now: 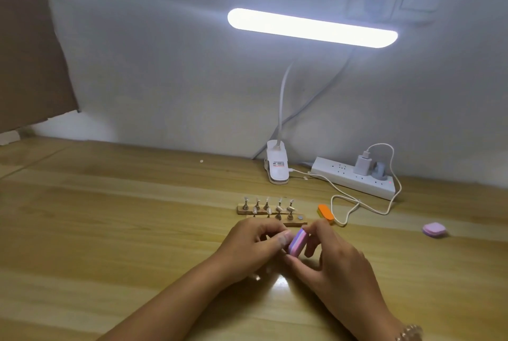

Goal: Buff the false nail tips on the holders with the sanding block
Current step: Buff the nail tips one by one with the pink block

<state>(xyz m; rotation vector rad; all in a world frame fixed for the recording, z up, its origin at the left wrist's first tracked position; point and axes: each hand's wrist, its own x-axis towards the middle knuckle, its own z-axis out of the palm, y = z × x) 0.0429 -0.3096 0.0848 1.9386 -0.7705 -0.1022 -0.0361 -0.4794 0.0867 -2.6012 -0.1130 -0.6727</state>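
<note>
A pink and purple sanding block is pinched between the thumb and fingers of my right hand above the wooden table. My left hand is curled just left of the block, thumb tip against it; whatever its fingers hold is hidden. Just beyond my hands, two wooden strips carry several small metal holders with pale false nail tips standing upright. One bare round magnet spot shows on the nearer strip.
An orange sanding block lies right of the strips, a pink one farther right. Behind are a white clip lamp base, its lit bar, a power strip and a looping white cable.
</note>
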